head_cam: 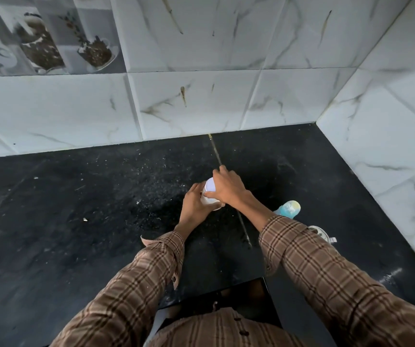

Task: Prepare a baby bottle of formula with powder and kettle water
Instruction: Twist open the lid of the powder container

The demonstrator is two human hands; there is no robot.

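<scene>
Bottle (210,194), white and small, stands on the black table (76,209) between both hands; it looks light, rigid and smooth, best steadied low on its body. Left hand (195,204) wraps its side while right hand (227,186) curls over the top.

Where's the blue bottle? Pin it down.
In the head view, the blue bottle sits on the black countertop, right of centre, just behind the right forearm, near the white container.

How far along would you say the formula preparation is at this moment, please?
Early. Both hands work on the small white container: left hand grips its side, right hand is on its white lid. The blue baby bottle waits beside the right forearm. No kettle shows, so powder and water remain.
</scene>
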